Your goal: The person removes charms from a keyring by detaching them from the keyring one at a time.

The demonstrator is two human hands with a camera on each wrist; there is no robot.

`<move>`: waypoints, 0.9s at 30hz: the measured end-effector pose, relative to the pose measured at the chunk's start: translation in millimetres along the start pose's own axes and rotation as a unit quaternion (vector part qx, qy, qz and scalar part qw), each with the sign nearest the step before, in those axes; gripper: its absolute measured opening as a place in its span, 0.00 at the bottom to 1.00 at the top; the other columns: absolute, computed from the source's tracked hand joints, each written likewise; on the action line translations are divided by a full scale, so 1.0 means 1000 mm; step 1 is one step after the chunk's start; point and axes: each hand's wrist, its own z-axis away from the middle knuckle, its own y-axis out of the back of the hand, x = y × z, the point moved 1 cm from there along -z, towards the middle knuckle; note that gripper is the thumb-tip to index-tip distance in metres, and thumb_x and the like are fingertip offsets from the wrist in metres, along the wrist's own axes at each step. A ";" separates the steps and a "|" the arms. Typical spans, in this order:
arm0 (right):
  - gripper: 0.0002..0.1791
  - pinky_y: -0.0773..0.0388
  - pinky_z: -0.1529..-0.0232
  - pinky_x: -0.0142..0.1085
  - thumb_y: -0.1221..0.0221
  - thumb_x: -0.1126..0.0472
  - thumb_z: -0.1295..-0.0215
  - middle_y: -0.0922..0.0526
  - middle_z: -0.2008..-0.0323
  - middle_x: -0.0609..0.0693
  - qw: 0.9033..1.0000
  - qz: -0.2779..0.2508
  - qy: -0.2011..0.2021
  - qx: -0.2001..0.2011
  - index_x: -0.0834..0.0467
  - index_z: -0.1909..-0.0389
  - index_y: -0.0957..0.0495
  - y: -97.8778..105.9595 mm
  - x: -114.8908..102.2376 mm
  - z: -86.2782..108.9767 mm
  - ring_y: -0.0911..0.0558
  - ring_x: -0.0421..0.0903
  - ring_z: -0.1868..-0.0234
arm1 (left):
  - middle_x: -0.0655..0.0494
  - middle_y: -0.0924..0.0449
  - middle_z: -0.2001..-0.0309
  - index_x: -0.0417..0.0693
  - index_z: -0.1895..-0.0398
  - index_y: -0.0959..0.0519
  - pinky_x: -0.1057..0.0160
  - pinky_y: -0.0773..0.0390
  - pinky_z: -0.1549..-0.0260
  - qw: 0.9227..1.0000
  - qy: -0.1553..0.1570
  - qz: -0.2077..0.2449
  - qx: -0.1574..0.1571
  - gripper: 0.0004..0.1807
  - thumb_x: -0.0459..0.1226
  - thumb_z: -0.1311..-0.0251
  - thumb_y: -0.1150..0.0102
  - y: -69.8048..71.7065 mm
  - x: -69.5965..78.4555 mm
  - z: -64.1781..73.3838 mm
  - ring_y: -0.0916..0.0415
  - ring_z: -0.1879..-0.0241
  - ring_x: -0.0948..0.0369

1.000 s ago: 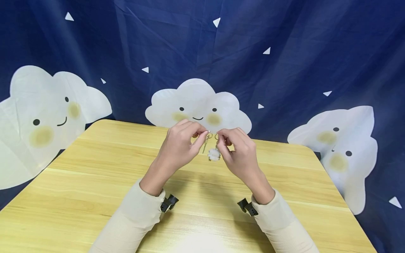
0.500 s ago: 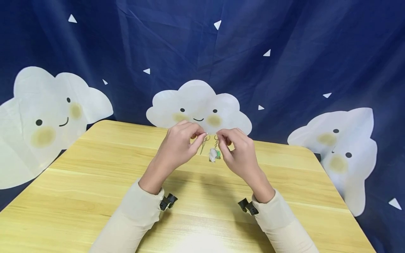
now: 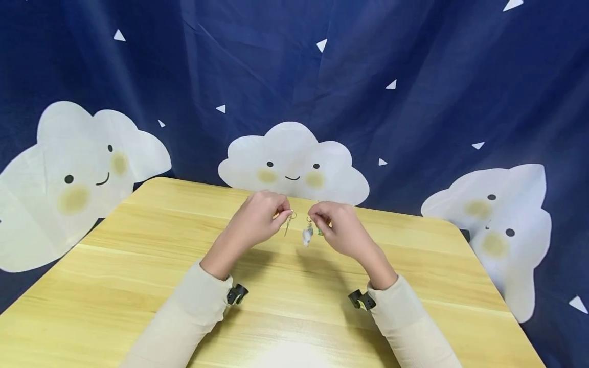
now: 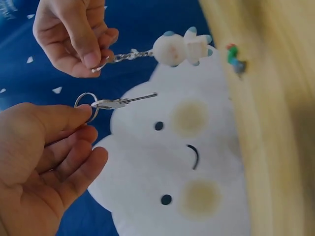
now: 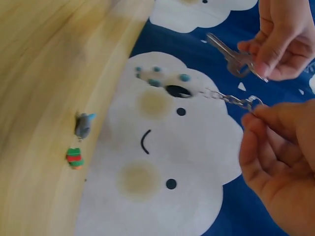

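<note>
My left hand (image 3: 257, 217) pinches a split ring that carries a silver key (image 4: 120, 102); the key hangs from the ring in the head view. Opposite it, my right hand (image 3: 342, 230) pinches the ring of a keychain between thumb and fingertip. From that ring a short metal chain (image 4: 132, 55) runs to a small white figurine (image 4: 170, 49) with blue-green tips, dangling over the table. A narrow gap separates the two rings, and the key and keychain are apart. The figurine is blurred in the right wrist view.
On the wooden table (image 3: 184, 214) lies a small grey figure (image 5: 83, 125) beside a green-and-red striped piece (image 5: 75, 158), near the far edge. A dark blue backdrop (image 3: 257, 61) with printed clouds hangs behind the table. Black straps (image 3: 236, 294) circle both sleeve cuffs.
Both hands have come down a little and slightly farther apart, each still pinching its ring. The white figurine has swung round on its chain. The head view has tilted slightly up.
</note>
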 end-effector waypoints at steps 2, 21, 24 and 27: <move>0.06 0.20 0.68 0.32 0.39 0.72 0.30 0.17 0.71 0.47 0.999 -0.008 -0.007 -0.037 0.62 0.65 0.16 -0.004 0.004 0.001 0.21 0.38 0.72 | 0.60 0.22 0.75 0.45 0.72 0.16 0.62 0.25 0.70 0.999 0.005 -0.006 -0.033 0.06 0.33 0.35 0.33 -0.003 -0.005 0.002 0.29 0.73 0.61; 0.05 0.19 0.65 0.30 0.39 0.71 0.29 0.12 0.69 0.54 0.975 -0.081 -0.049 -0.202 0.61 0.64 0.16 -0.039 0.033 -0.010 0.17 0.39 0.70 | 0.61 0.15 0.73 0.46 0.76 0.16 0.69 0.20 0.69 0.971 -0.024 0.061 -0.231 0.10 0.31 0.36 0.32 -0.027 -0.031 0.023 0.23 0.74 0.69; 0.05 0.19 0.65 0.30 0.39 0.71 0.30 0.12 0.68 0.54 0.975 -0.069 -0.047 -0.206 0.62 0.64 0.15 -0.045 0.041 -0.017 0.18 0.39 0.70 | 0.61 0.16 0.74 0.46 0.76 0.16 0.67 0.21 0.68 0.969 -0.006 0.063 -0.237 0.10 0.29 0.37 0.32 -0.035 -0.041 0.020 0.25 0.75 0.68; 0.05 0.19 0.64 0.30 0.40 0.72 0.31 0.12 0.68 0.55 0.974 -0.062 -0.048 -0.214 0.64 0.64 0.15 -0.049 0.049 -0.023 0.16 0.41 0.70 | 0.60 0.17 0.75 0.45 0.77 0.17 0.65 0.21 0.68 0.969 0.012 0.066 -0.236 0.10 0.28 0.37 0.33 -0.042 -0.050 0.016 0.26 0.74 0.67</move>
